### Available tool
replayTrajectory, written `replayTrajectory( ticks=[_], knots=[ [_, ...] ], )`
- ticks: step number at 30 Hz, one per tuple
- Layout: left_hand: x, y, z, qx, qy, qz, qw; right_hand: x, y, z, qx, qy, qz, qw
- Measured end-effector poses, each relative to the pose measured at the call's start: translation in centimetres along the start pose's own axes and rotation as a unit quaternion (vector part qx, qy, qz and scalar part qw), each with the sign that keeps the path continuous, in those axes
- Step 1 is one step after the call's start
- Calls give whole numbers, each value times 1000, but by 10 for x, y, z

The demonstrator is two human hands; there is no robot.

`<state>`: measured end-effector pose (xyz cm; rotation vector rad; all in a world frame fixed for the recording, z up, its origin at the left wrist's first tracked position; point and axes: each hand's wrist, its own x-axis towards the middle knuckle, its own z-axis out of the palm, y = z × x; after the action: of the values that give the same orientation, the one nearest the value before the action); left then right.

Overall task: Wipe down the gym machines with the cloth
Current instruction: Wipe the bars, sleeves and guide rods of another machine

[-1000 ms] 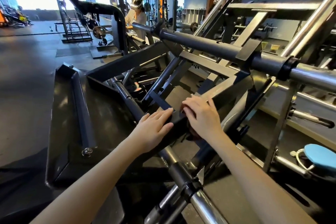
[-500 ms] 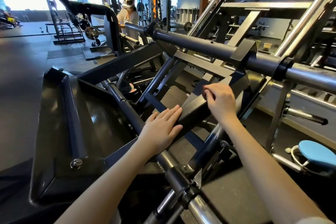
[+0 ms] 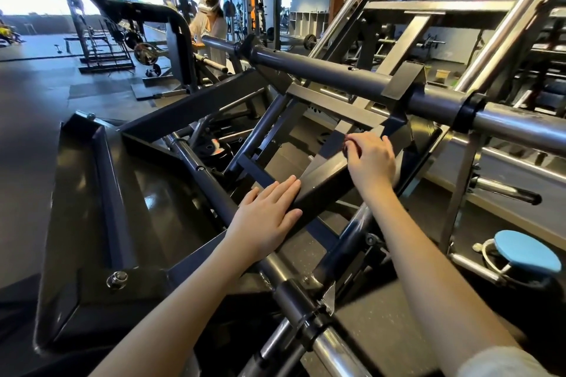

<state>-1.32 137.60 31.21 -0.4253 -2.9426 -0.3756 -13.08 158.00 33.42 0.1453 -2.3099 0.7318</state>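
A black steel gym machine fills the view; its slanted square beam (image 3: pixel 324 184) runs up to the right between my hands. My left hand (image 3: pixel 266 214) lies flat with straight fingers on the lower part of that beam. Higher up the beam, my right hand (image 3: pixel 372 159) curls over a dark reddish cloth (image 3: pixel 347 144). Only a small edge of the cloth shows by my fingertips; the rest is hidden under the hand.
A thick grey crossbar (image 3: pixel 337 73) passes just above my right hand. A black footplate (image 3: pixel 92 193) lies at the left, a chrome weight sleeve (image 3: pixel 330 349) below my arms, a blue round pad (image 3: pixel 526 254) at the right. Another person (image 3: pixel 211 24) stands by far machines.
My right hand slid the cloth up the slanted beam, away from my left hand, toward the grey crossbar. My left hand stayed flat on the lower beam.
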Motion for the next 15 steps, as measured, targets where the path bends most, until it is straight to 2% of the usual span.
replayTrajectory(
  ticks=[2,5,7,9,13,15],
  knots=[
    [0,0,1,0,0,1,1000,-21,-12,4,30,-2,-13,999],
    [1,-1,0,-2,-1,1,1000,-54,-13,1,48,-46,-131,989],
    [1,0,1,1,-1,0,1000,-40,-2,-4,25,-62,-177,982],
    [0,0,1,4,1,2,1000,-17,7,-6,0,-63,-148,987],
    [0,2,0,3,3,0,1000,-13,-5,-1,36,-13,-15,999],
    [-1,2,0,7,7,1,1000,-41,-18,5,63,-20,-54,996]
  ],
)
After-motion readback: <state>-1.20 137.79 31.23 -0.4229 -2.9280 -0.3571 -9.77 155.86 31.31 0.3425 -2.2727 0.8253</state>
